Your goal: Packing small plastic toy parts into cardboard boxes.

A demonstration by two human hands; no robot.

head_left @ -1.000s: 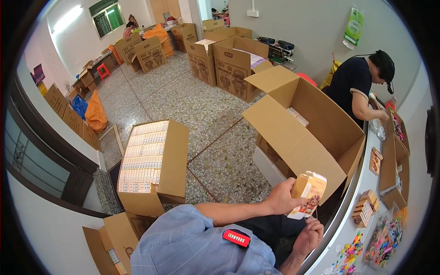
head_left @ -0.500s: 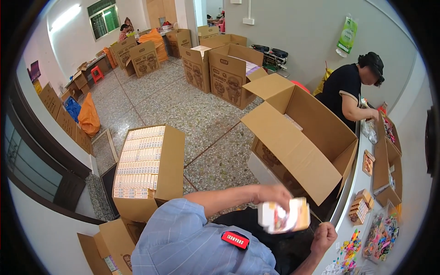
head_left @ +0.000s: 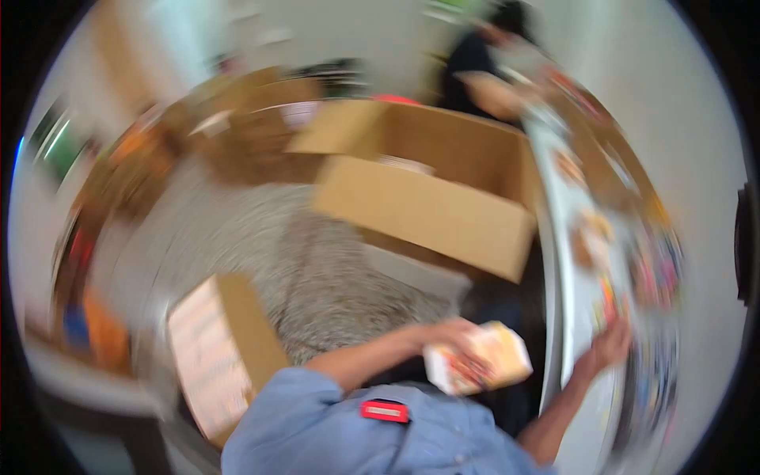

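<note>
My left hand [head_left: 457,340] grips a small white and orange printed carton [head_left: 507,358] in front of my body. Its fingers lie over the carton's near face. Over the white table [head_left: 582,396] on the right, my right hand [head_left: 611,344] is beside small colourful pieces [head_left: 608,299]. Motion smears its fingers, so their pose and anything between them are unclear. Past that hand is a blurred heap of many-coloured small items [head_left: 657,269]. Farther along the table stands a blurred brown and orange packet [head_left: 592,237].
A large open cardboard box [head_left: 427,218] stands ahead, its flap jutting toward me. At lower left is a box packed with rows of small cartons [head_left: 207,356]. A co-worker in dark clothing [head_left: 475,83] works at the table's far end. More cardboard boxes [head_left: 253,146] stand behind.
The whole view has swung right and blurred. My right hand has moved from beside the carton to over the table's colourful pieces. My left hand still holds the carton, now turned.
</note>
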